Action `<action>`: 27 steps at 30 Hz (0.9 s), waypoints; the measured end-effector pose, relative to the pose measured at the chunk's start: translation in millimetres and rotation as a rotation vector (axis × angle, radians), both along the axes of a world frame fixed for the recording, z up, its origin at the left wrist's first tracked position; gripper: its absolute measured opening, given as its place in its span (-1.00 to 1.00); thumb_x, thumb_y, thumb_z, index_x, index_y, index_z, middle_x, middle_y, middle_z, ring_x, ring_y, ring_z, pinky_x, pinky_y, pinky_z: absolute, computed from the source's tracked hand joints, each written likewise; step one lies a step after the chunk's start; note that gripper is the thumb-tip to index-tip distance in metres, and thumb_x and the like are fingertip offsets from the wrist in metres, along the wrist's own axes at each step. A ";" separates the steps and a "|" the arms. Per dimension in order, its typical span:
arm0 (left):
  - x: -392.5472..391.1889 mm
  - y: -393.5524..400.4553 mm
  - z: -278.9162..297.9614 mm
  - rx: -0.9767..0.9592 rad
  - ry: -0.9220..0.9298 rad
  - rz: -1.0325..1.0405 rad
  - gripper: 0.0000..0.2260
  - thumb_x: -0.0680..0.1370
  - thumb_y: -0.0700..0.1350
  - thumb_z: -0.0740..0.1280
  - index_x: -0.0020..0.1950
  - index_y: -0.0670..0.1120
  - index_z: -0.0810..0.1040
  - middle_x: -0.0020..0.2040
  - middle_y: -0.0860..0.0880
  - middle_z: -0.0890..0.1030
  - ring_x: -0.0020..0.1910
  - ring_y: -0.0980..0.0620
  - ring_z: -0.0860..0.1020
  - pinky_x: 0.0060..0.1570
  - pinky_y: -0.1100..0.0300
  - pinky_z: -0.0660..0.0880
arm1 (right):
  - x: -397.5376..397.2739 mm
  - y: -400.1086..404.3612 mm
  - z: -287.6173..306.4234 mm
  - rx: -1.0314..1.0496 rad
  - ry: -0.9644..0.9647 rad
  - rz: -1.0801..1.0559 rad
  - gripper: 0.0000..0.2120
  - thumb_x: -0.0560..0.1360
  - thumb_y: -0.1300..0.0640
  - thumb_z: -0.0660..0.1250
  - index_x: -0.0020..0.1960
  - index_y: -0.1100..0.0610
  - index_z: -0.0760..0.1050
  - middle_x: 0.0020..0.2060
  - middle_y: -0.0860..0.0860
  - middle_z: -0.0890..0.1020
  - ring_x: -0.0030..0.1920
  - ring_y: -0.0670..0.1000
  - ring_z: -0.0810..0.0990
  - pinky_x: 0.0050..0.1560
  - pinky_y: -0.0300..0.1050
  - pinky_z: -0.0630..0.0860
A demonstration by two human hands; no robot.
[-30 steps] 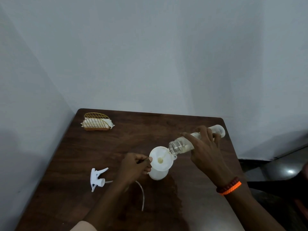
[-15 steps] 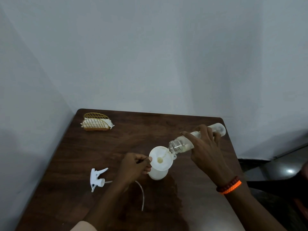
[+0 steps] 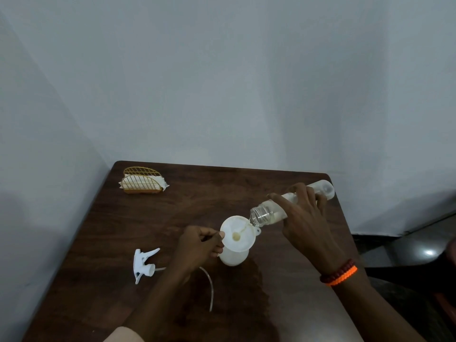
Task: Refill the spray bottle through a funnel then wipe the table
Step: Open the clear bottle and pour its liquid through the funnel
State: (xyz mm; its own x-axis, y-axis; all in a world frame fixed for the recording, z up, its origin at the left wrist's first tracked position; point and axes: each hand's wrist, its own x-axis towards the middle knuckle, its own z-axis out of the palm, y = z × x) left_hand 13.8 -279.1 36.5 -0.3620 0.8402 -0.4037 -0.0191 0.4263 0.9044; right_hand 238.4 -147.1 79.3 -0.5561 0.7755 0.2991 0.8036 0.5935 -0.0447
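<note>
The white funnel sits in the mouth of the white spray bottle, which stands upright near the middle of the dark wooden tabletop, and everything here is placed around that funnel. On its left rim, the left hand has its grip clamped on: thumb and fingers pinch the rim's edge, with the lower fingers against the bottle just beneath. To the funnel's upper right, the right hand wraps its grip around a clear refill bottle, tipped almost level, open threaded mouth just over the funnel's right rim, base pointing away toward the far right corner of the tabletop. A pale, yellowish pool shows at the funnel's throat. Whether liquid is running from the mouth, I can't tell from here. Dark red and orange bracelets circle the right wrist, down to the funnel's lower right.

Left of the funnel, past the left hand, the white trigger sprayer head lies on its side on the tabletop, off the bottle. Its thin clear dip tube curves out from under the left forearm, below the funnel. Well up and to the funnel's left, near the far left corner, stands a gold wire napkin holder with white napkins inside. Below the funnel, the tabletop shows a glossy patch.
</note>
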 end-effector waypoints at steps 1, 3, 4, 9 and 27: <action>0.0 -0.1 0.0 0.000 0.002 -0.002 -0.88 0.55 -0.13 0.46 -0.10 -0.16 0.74 -0.23 -0.16 0.75 -0.16 -0.19 0.73 -0.07 -0.10 0.67 | -0.1 0.1 0.0 0.003 -0.002 0.000 -0.49 0.37 0.19 0.47 0.30 -0.05 0.57 0.19 0.15 0.49 0.21 0.15 0.47 0.18 0.10 0.24; -0.1 -0.7 0.5 0.003 0.003 -0.004 -0.87 0.55 -0.12 0.45 -0.09 -0.16 0.74 -0.23 -0.16 0.75 -0.16 -0.19 0.73 -0.08 -0.08 0.67 | -0.4 0.7 0.2 0.001 -0.008 -0.002 -0.47 0.36 0.19 0.47 0.31 -0.06 0.57 0.20 0.14 0.49 0.22 0.15 0.46 0.19 0.10 0.24; -0.1 -0.8 0.8 0.004 0.000 -0.004 -0.87 0.55 -0.12 0.45 -0.09 -0.17 0.74 -0.22 -0.17 0.75 -0.16 -0.20 0.73 -0.09 -0.07 0.66 | -0.1 1.0 0.2 -0.001 -0.009 -0.003 -0.47 0.36 0.19 0.47 0.31 -0.06 0.56 0.20 0.14 0.48 0.22 0.15 0.46 0.20 0.11 0.24; 0.7 -1.5 3.5 0.010 -0.010 -0.012 -0.84 0.55 -0.11 0.45 -0.09 -0.20 0.74 -0.21 -0.20 0.74 -0.13 -0.24 0.72 -0.09 -0.04 0.66 | 1.4 1.2 0.8 0.003 -0.008 0.002 -0.47 0.36 0.17 0.46 0.32 -0.07 0.56 0.18 0.13 0.49 0.20 0.15 0.48 0.19 0.09 0.23; 0.9 -1.2 4.9 0.006 -0.004 -0.016 -0.85 0.56 -0.14 0.44 -0.06 -0.22 0.73 -0.19 -0.21 0.74 -0.13 -0.22 0.72 -0.08 -0.06 0.66 | 0.9 0.9 5.3 0.005 -0.006 0.001 -0.49 0.37 0.14 0.43 0.31 -0.08 0.55 0.18 0.11 0.49 0.21 0.13 0.46 0.19 0.09 0.25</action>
